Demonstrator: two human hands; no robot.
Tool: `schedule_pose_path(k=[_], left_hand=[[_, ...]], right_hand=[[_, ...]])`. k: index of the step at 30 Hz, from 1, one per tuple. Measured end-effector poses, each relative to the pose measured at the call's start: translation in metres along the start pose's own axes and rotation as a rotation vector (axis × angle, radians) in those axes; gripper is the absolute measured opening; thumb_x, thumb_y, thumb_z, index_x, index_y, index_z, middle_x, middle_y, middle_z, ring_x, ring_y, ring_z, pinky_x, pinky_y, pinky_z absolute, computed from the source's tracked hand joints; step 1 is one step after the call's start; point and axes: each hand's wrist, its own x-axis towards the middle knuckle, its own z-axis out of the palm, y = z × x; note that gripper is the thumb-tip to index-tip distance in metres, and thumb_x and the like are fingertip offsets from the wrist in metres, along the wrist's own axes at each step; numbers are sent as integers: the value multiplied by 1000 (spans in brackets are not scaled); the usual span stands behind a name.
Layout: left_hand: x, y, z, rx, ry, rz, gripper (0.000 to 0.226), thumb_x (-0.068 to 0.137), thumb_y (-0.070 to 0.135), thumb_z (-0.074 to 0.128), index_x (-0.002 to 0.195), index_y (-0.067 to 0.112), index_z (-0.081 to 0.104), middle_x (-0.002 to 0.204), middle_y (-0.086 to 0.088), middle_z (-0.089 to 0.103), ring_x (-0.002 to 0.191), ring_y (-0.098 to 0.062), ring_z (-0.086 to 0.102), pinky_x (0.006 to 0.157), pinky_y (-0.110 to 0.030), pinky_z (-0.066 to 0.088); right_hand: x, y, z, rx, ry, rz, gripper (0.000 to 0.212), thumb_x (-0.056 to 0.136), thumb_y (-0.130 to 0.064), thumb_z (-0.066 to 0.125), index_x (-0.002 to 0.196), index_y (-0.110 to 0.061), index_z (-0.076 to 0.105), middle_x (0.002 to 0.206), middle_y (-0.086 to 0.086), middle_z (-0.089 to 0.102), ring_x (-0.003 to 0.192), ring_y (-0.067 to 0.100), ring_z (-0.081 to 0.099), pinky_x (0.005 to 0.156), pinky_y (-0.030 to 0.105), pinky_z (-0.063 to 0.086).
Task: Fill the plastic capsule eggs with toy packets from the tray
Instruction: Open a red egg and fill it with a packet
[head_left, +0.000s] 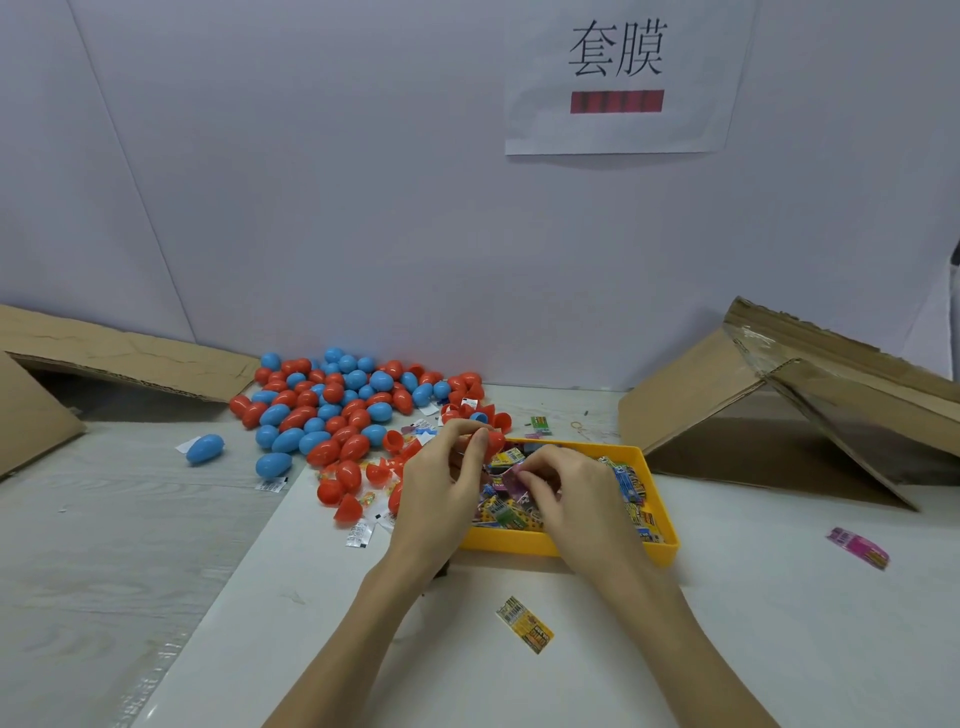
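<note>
Toy packets, small, crinkly, printed plastic (631, 480), fill the shallow yellow plastic tray (660, 548); light and slippery, probably best pinched by an edge. Right hand (566, 493) pinches one; left hand (441, 478) grips a red plastic egg half (494, 441).

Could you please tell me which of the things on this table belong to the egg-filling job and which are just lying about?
In the job:
red capsule half in left hand
purple packet in right hand
yellow tray
egg pile

Lying about:
cardboard flaps
wall sign
rubber band
</note>
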Motion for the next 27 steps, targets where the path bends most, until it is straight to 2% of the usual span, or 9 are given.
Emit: schedule_pose_path(k=[2, 4, 7, 10, 13, 16, 21, 24, 27], left_hand=[[2, 0, 0, -20, 16, -8, 16, 104, 24, 57, 117, 19, 65, 95, 6, 72, 83, -11, 71, 77, -37, 61], [3, 0, -1, -57, 6, -35, 18, 102, 19, 61, 119, 17, 66, 102, 5, 73, 85, -11, 72, 79, -35, 62], [4, 0, -2, -141, -45, -84, 20, 101, 16, 63, 120, 17, 68, 105, 6, 74, 88, -10, 74, 79, -31, 62], [4, 1, -2, -262, -96, -138, 22, 100, 16, 63, 122, 17, 69, 106, 6, 75, 91, -11, 74, 75, -24, 61], [4, 0, -2, -228, -132, -135, 28, 96, 22, 70, 124, 22, 66, 107, 4, 73, 94, -13, 72, 76, -25, 61], [3, 1, -2, -187, -170, -108, 24, 90, 31, 77, 113, 28, 68, 101, 7, 71, 87, -9, 70, 74, -26, 61], [2, 0, -2, -103, -192, -36, 10, 91, 29, 76, 100, 26, 73, 87, 6, 70, 66, -8, 59, 57, -19, 48], [4, -1, -3, -110, -160, -68, 5, 92, 28, 75, 97, 29, 74, 79, 0, 69, 60, -13, 51, 52, -22, 42], [6, -1, -4, -149, -152, -95, 6, 93, 31, 74, 98, 30, 74, 81, -7, 71, 67, -31, 59, 56, -35, 49]], right_hand=[[0, -1, -1, 134, 63, 73, 4, 96, -21, 73, 99, -21, 76, 89, -13, 72, 86, -1, 65, 72, 13, 52], [1, 0, -1, 254, 75, 157, 6, 94, -22, 75, 100, -21, 76, 89, -13, 72, 86, -3, 66, 71, 12, 52], [2, 2, -3, 384, 77, 245, 8, 95, -24, 73, 102, -21, 77, 90, -10, 75, 86, 1, 69, 73, 17, 55], [2, 4, -5, 411, 80, 261, 13, 98, -27, 69, 104, -19, 78, 91, -8, 76, 88, 5, 71, 79, 25, 59], [1, 6, -6, 411, 82, 264, 18, 99, -28, 68, 106, -17, 79, 92, -6, 77, 90, 7, 71, 79, 27, 60], [0, 6, -6, 401, 92, 239, 14, 98, -28, 69, 102, -21, 80, 89, -10, 76, 87, 3, 70, 73, 16, 56], [-1, 6, -7, 421, 60, 199, 10, 96, -26, 72, 98, -25, 81, 85, -13, 77, 87, -1, 70, 73, 14, 56], [0, 6, -6, 417, 87, 211, 13, 98, -27, 69, 106, -25, 79, 92, -13, 77, 89, -1, 69, 74, 12, 54], [3, 5, -9, 578, 23, 240, 14, 99, -31, 67, 110, -29, 76, 96, -12, 78, 94, 1, 71, 76, 15, 55]])
